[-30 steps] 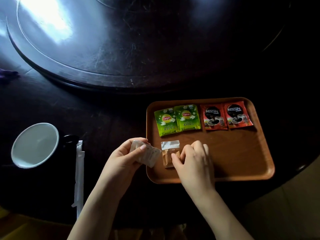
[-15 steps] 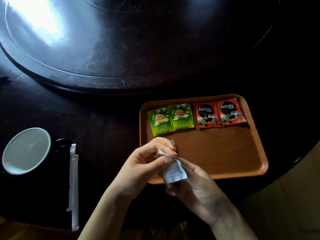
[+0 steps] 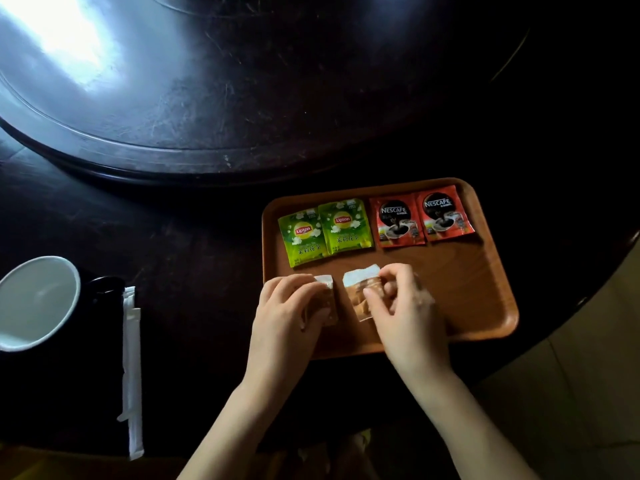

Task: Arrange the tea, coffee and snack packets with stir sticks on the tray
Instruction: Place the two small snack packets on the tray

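Two green tea packets (image 3: pixel 325 232) and two red coffee packets (image 3: pixel 420 216) lie in a row along the tray (image 3: pixel 485 292) at its 12 o'clock edge. Left hand (image 3: pixel 291 313) presses one snack packet (image 3: pixel 329 299) flat near 8 o'clock, fingers (image 3: pixel 311 296) laid over it. Right hand (image 3: pixel 405 303) pinches a second snack packet (image 3: pixel 360 292) just beside it. Wrapped stir sticks (image 3: pixel 131 372) lie on the tabletop (image 3: pixel 194 258) beside a cup (image 3: pixel 34 303), at 9 o'clock.

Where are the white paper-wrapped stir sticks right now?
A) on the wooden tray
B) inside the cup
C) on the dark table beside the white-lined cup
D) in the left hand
C: the white paper-wrapped stir sticks lie on the dark table, just right of the white-lined cup, off the wooden tray.
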{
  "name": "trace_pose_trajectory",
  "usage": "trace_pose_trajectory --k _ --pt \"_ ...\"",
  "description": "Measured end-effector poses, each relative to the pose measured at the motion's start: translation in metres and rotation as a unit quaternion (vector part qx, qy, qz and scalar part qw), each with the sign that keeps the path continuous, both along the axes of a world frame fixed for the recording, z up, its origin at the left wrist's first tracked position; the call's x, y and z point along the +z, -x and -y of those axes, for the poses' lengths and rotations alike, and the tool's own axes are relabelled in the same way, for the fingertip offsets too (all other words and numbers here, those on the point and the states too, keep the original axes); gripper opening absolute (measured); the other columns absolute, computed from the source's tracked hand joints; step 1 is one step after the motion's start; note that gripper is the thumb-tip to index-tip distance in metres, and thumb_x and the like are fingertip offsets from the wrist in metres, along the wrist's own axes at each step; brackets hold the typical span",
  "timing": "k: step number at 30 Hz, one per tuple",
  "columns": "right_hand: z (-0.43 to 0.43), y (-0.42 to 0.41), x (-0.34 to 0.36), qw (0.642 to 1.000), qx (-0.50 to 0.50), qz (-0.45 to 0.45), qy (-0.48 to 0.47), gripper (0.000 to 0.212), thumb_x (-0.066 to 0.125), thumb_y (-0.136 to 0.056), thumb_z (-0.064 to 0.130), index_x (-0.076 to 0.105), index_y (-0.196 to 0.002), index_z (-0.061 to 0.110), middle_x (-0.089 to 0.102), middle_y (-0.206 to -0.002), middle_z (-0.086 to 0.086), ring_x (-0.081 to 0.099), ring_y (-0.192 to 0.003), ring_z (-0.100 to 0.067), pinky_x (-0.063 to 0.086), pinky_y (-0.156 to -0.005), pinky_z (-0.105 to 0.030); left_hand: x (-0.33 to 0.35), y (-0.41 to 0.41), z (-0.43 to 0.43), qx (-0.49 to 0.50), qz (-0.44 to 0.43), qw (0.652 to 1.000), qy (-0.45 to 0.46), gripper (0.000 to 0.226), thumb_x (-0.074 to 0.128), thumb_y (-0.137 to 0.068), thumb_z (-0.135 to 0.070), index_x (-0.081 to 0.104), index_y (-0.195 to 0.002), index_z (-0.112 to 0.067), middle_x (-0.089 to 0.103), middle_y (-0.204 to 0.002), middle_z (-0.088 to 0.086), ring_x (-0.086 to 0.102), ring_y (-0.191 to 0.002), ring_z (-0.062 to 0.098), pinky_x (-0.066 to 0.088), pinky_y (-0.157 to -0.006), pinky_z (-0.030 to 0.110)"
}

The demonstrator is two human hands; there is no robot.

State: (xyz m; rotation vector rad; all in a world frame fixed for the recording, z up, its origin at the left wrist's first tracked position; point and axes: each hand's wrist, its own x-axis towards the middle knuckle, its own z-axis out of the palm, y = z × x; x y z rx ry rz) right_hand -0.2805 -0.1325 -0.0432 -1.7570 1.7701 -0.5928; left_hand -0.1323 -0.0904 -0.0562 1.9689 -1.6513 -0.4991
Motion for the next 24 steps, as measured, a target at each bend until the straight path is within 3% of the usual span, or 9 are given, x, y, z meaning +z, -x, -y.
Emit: trace_pose_trajectory --k 3,6,10,16,24 --pt "-0.002 0.003 -0.005 0.994 0.030 -0.066 0.076 0.027 0.068 -0.080 0.019 0.060 -0.104 0.010 0.059 -0.098 -0.008 0.060 -0.079 -0.022 0.047 -0.061 -0.023 -0.004 0.002 -0.003 0.006 0.015 1.000 0.003 0.035 0.067 -0.071 -0.020 0.068 -0.106 -0.016 0.066 -0.111 0.002 0.043 -0.108 0.012 0.038 -0.086 0.025" --pt "0.002 0.009 -0.011 0.982 0.105 -0.083 0.136 0.031 0.069 -0.077 0.015 0.062 -0.107 0.012 0.060 -0.101 -0.008 0.053 -0.095 -0.024 0.049 -0.079 -0.033 -0.006 0.001 -0.002 0.012 0.012 1.000 0.011 0.034 0.064 -0.072 -0.024 0.069 -0.105 -0.017 0.066 -0.111 0.001 0.044 -0.107 0.013 0.039 -0.087 0.024" --pt "0.004 0.010 -0.018 0.970 0.199 -0.105 0.098 0.037 0.071 -0.074 0.021 0.060 -0.109 0.018 0.057 -0.110 -0.005 0.043 -0.101 -0.017 0.046 -0.088 -0.033 -0.008 0.000 -0.003 0.003 0.027 1.000 0.006 0.035 0.064 -0.072 -0.022 0.068 -0.106 -0.017 0.066 -0.111 0.003 0.041 -0.108 0.013 0.039 -0.086 0.026" --pt "-0.002 0.001 -0.021 0.966 0.184 -0.154 0.095 0.045 0.074 -0.068 0.032 0.058 -0.106 0.014 0.056 -0.102 -0.010 0.054 -0.091 -0.027 0.051 -0.076 -0.039 -0.008 -0.005 -0.003 -0.021 0.039 0.999 0.017 0.032 0.065 -0.071 -0.022 0.069 -0.103 -0.017 0.066 -0.110 0.002 0.044 -0.105 0.013 0.043 -0.085 0.028" --pt "0.005 0.004 -0.013 0.964 0.212 -0.154 0.046 0.046 0.068 -0.077 0.034 0.055 -0.117 0.014 0.052 -0.113 -0.012 0.047 -0.104 -0.029 0.043 -0.088 -0.037 0.001 -0.003 0.000 -0.034 0.066 0.997 -0.005 0.033 0.073 -0.067 -0.012 0.069 -0.100 -0.013 0.068 -0.107 0.008 0.057 -0.100 0.031 0.045 -0.080 0.033"
